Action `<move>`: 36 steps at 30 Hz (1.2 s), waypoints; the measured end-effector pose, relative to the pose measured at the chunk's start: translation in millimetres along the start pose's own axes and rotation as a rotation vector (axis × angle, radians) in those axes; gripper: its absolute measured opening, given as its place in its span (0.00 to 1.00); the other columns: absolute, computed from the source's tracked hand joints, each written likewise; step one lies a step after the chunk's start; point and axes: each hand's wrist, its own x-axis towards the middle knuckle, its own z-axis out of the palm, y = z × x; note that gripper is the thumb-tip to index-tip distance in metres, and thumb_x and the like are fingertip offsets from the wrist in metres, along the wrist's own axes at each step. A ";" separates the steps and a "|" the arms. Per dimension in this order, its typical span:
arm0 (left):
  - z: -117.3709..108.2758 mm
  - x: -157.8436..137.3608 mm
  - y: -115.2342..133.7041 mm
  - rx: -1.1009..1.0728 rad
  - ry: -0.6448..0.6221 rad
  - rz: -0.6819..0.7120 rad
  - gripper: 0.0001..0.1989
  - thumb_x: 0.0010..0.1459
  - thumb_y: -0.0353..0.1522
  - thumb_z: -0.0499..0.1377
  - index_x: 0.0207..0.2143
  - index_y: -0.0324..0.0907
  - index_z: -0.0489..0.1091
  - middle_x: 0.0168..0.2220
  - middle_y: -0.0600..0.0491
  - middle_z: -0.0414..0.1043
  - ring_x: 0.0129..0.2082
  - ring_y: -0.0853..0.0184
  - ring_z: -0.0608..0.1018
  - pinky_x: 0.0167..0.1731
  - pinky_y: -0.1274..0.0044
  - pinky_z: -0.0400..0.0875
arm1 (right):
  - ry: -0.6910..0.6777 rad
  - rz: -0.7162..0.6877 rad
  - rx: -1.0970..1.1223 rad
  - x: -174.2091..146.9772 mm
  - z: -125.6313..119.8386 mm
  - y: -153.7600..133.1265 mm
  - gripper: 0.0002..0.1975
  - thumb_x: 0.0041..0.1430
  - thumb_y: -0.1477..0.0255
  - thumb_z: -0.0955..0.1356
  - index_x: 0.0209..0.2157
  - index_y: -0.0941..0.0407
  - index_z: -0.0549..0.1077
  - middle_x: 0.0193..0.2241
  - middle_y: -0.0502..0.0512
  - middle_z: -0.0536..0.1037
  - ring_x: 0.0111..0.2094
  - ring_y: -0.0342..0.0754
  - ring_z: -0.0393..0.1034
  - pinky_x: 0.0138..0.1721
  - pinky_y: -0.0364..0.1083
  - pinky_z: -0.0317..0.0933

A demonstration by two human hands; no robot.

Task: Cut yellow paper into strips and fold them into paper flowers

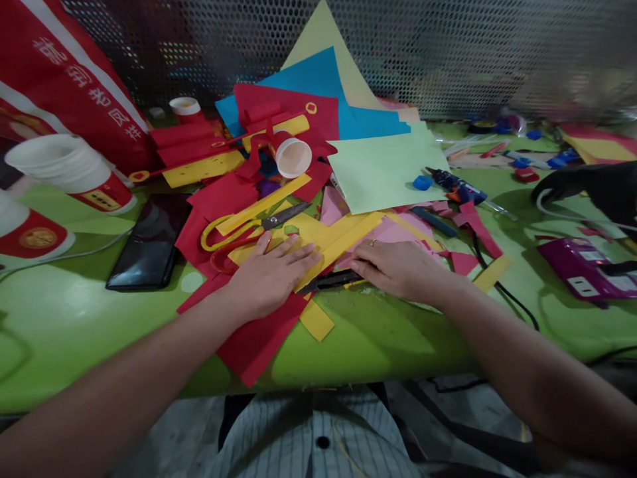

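Note:
My left hand [271,272] lies flat with fingers apart on yellow paper [318,232], pressing a long yellow strip [348,242] at its lower end. My right hand [398,269] is curled at the strip's right edge. Whatever sits inside its fingers is hidden. Just below those fingertips lies a black-handled tool [334,280] with a dark pointed end; its kind is unclear. Scissors with yellow and red handles [231,236] rest partly under paper beside my left hand. Red paper [261,338] and a small yellow piece [318,321] hang toward the table's front edge.
Pale green sheets [388,166] and a glue gun [458,186] lie beyond my right hand. A tipped paper cup [293,158] sits among red scraps. At left are a phone [149,242] and stacked cups [72,172]; at right, a purple power strip [590,269].

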 end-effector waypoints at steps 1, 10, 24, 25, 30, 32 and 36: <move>-0.2 0.2 0.3 0.000 -0.003 -0.003 0.24 0.63 0.31 0.37 0.61 0.51 0.50 0.62 0.56 0.55 0.63 0.61 0.50 0.59 0.56 0.37 | 0.009 0.007 -0.003 -0.5 1.3 1.0 0.16 0.62 0.65 0.54 0.36 0.55 0.70 0.35 0.55 0.77 0.31 0.47 0.69 0.24 0.43 0.46; -1.4 0.2 0.5 -0.015 0.015 0.000 0.24 0.63 0.31 0.38 0.60 0.50 0.53 0.61 0.56 0.56 0.63 0.62 0.51 0.59 0.57 0.38 | 0.048 0.067 -0.002 -0.4 4.4 5.1 0.15 0.62 0.64 0.55 0.34 0.55 0.68 0.33 0.56 0.76 0.31 0.48 0.69 0.25 0.44 0.48; -0.9 0.5 0.2 -0.017 0.008 0.009 0.24 0.63 0.31 0.37 0.60 0.49 0.52 0.61 0.55 0.55 0.63 0.60 0.52 0.58 0.55 0.39 | -0.007 0.041 0.003 1.4 0.6 -3.3 0.16 0.62 0.64 0.55 0.34 0.55 0.69 0.33 0.55 0.77 0.30 0.48 0.68 0.25 0.44 0.46; -1.4 0.4 0.3 -0.016 0.006 0.010 0.24 0.63 0.31 0.37 0.60 0.50 0.52 0.61 0.56 0.55 0.63 0.60 0.52 0.58 0.55 0.39 | 0.010 0.024 0.007 1.8 1.9 -3.1 0.16 0.62 0.63 0.54 0.35 0.55 0.69 0.34 0.55 0.77 0.30 0.48 0.68 0.25 0.44 0.46; -3.8 -0.2 1.1 -0.011 -0.005 0.000 0.24 0.63 0.31 0.36 0.60 0.49 0.53 0.61 0.56 0.55 0.63 0.60 0.51 0.58 0.55 0.40 | 0.037 -0.070 0.037 0.2 4.5 -3.8 0.17 0.63 0.63 0.54 0.36 0.54 0.70 0.36 0.54 0.76 0.31 0.47 0.69 0.25 0.43 0.48; -3.8 -0.2 1.2 -0.008 0.001 0.005 0.24 0.63 0.31 0.36 0.60 0.48 0.53 0.61 0.55 0.55 0.63 0.60 0.51 0.58 0.55 0.39 | 0.051 -0.083 0.072 -3.5 2.3 0.5 0.17 0.62 0.64 0.55 0.34 0.55 0.70 0.33 0.54 0.76 0.30 0.46 0.68 0.26 0.43 0.49; -4.7 0.2 1.6 0.003 0.025 -0.023 0.23 0.64 0.34 0.37 0.60 0.45 0.53 0.62 0.51 0.55 0.62 0.62 0.55 0.59 0.58 0.40 | 0.191 -0.002 0.195 -13.6 -4.1 27.7 0.14 0.59 0.66 0.57 0.30 0.55 0.70 0.27 0.54 0.74 0.28 0.45 0.67 0.26 0.42 0.53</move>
